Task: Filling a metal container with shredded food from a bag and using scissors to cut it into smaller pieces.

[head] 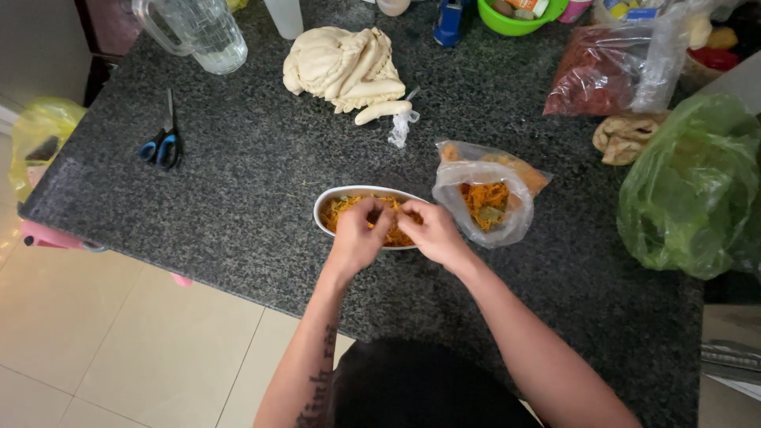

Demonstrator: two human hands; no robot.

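Observation:
A white oval dish of shredded orange food sits on the dark granite counter. Both my hands are over the dish. My left hand has its fingers curled into the shreds, and my right hand pinches shreds beside it. Just right of the dish lies an open clear plastic bag holding more of the orange shreds.
A lump of pale dough lies at the back. Blue-handled scissors lie at the left, near a glass jug. A green plastic bag, a bag of red stuff and a green bowl are at the right.

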